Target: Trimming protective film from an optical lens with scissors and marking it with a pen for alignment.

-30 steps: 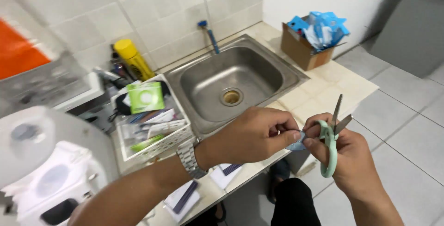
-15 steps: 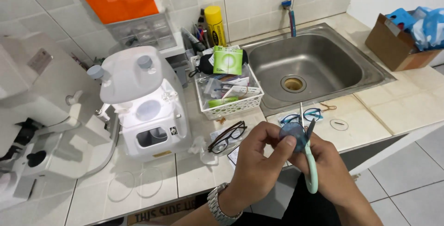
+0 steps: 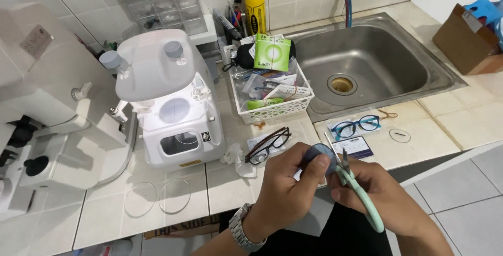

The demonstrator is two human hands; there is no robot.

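I see the tiled tabletop (image 3: pixel 440 135) running the full width, with the steel sink (image 3: pixel 377 62) set into it at the right. Left of the sink stands the big white lens machine (image 3: pixel 167 99), and further left a white instrument (image 3: pixel 47 135) with dark knobs. Between machine and sink sits a white perforated basket (image 3: pixel 277 110) packed with packets, a green box on top. A brown cardboard box (image 3: pixel 463 44) sits at the far right and a yellow can (image 3: pixel 255 2) stands against the wall tiles.

Lower down, my left hand (image 3: pixel 291 188), a metal watch on its wrist, has its fingers (image 3: pixel 314 168) clenched on a small round dark lens piece (image 3: pixel 320 156), held above the tabletop's front edge. My right hand (image 3: pixel 377 193) grasps mint-handled scissors (image 3: pixel 351 180), fingers wrapped about the handles; the blades sit right against the lens piece.

On the tabletop beyond my hands lie dark-framed glasses (image 3: pixel 267 144), blue-framed glasses (image 3: pixel 356 126) on a card, and two clear round lenses (image 3: pixel 157 197) near the front edge.
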